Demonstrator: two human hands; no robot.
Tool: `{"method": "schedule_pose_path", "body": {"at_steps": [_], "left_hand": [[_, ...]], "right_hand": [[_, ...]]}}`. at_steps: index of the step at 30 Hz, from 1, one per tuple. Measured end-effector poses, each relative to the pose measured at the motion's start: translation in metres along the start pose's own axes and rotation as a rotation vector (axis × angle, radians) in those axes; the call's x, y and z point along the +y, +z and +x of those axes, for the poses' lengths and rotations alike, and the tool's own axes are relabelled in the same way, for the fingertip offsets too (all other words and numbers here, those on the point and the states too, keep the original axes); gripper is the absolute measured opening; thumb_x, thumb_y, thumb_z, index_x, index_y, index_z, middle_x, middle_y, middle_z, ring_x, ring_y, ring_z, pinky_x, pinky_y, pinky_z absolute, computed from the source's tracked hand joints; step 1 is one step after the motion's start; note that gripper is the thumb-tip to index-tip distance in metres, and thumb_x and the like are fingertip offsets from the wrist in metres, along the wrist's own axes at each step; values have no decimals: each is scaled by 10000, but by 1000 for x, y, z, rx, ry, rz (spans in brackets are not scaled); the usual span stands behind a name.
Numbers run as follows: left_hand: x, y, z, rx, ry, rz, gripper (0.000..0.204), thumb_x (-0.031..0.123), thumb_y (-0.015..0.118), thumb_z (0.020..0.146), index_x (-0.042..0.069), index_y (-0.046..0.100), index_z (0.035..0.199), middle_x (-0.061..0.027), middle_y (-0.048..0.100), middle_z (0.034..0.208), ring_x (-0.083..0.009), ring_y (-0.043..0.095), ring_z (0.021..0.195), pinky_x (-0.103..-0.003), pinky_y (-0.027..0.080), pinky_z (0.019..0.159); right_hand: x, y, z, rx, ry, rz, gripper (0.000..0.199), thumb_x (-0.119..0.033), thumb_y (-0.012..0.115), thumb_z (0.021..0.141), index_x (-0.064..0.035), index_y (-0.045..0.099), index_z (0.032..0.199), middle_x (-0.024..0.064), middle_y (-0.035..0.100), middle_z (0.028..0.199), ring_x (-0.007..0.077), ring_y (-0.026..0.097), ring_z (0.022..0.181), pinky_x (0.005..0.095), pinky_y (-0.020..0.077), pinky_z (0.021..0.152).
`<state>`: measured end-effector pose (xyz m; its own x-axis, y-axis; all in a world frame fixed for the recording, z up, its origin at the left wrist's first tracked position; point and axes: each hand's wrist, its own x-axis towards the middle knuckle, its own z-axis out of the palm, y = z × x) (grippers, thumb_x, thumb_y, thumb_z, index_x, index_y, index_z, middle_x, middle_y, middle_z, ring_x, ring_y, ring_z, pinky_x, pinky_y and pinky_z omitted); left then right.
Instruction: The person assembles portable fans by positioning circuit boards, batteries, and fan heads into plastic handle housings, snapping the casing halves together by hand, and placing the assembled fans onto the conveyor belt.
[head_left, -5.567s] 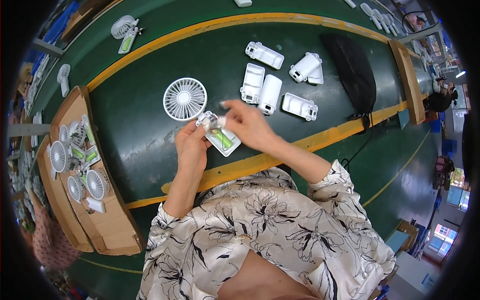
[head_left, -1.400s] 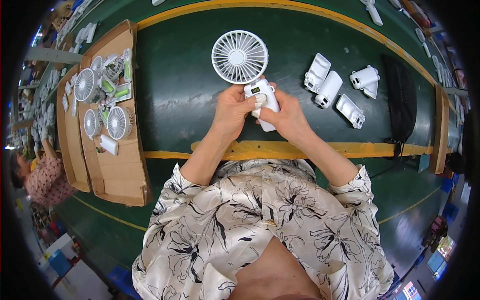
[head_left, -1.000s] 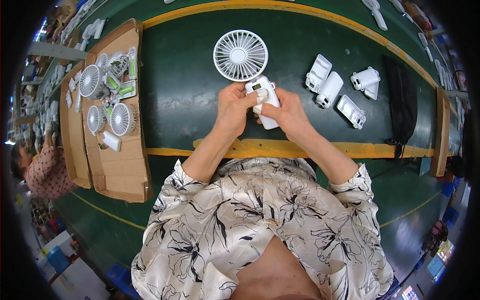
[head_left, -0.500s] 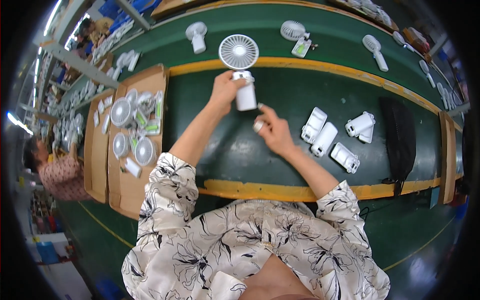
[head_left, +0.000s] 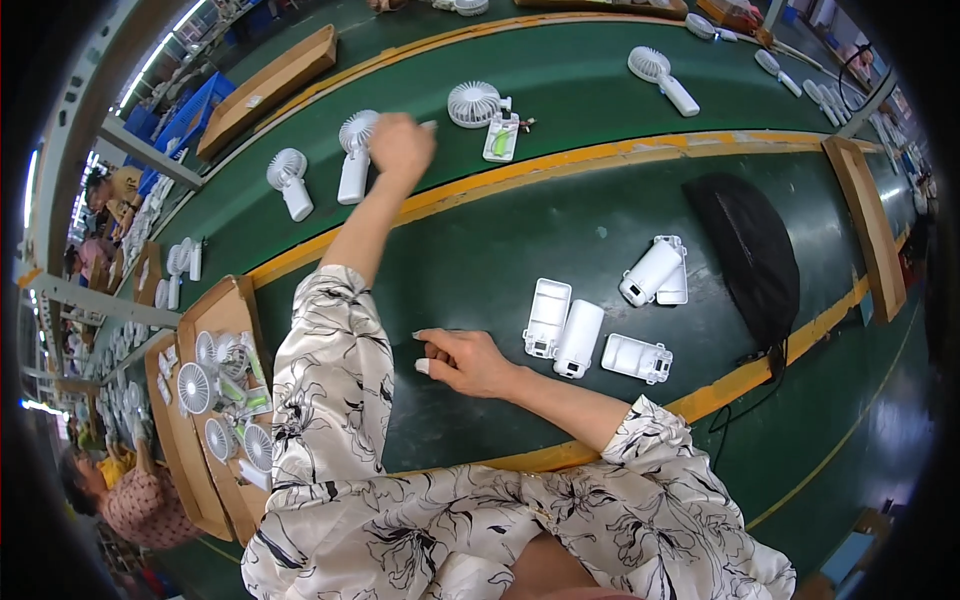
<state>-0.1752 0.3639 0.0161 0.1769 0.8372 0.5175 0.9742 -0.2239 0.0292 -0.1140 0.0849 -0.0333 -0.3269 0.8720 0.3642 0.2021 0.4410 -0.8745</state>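
Note:
My left hand [head_left: 403,150] is stretched over the far green belt [head_left: 570,70], right beside the head of a white handheld fan [head_left: 352,180] lying there. Its fingers are mostly hidden, with a pale tip sticking out to the right. On the belt to the right of that hand is a fan with an opened handle [head_left: 502,138], showing a green part inside. My right hand [head_left: 465,362] hovers over the near table, loosely curled with thumb and forefinger apart and nothing between them. White covers sit on its fingertips. Several white handle shells [head_left: 578,340] lie to its right.
A cardboard box [head_left: 190,480] of fans and parts stands at the left. More fans lie along the belt, including one handheld fan [head_left: 665,82] at the right. A black pouch [head_left: 745,260] rests on the table near a cardboard strip [head_left: 865,230]. People sit farther left.
My left hand has carried the fan from above the table to the far belt, where it now lies. My right hand has drawn back toward me. The view has turned.

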Motion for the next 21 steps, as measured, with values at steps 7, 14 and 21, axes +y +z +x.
{"method": "schedule_pose_path", "body": {"at_steps": [7, 14, 21], "left_hand": [[120, 23, 11, -500, -264, -357, 498, 436, 697, 596, 36, 644, 888, -147, 621, 937, -278, 601, 885, -357, 481, 762], [75, 15, 1, -851, -608, -1413, 157, 11, 582, 738, -59, 551, 875, -160, 604, 762, -240, 624, 596, -308, 540, 543], [13, -66, -94, -837, -703, -1525, 233, -8, 560, 762, -27, 517, 990, -150, 607, 855, -231, 629, 714, -352, 546, 555]], "right_hand": [[10, 4, 1, 7, -44, -34, 164, -99, 563, 702, -2, 519, 827, 169, 562, 707, 348, 555, 666, 403, 446, 584], [-1, 0, 0, -22, 26, -7, 168, -99, 545, 714, -2, 509, 846, 155, 566, 721, 332, 564, 703, 405, 452, 607], [1, 7, -9, -14, -251, -157, 96, -86, 526, 683, -38, 594, 730, 104, 610, 704, 277, 598, 669, 377, 481, 584]]}}
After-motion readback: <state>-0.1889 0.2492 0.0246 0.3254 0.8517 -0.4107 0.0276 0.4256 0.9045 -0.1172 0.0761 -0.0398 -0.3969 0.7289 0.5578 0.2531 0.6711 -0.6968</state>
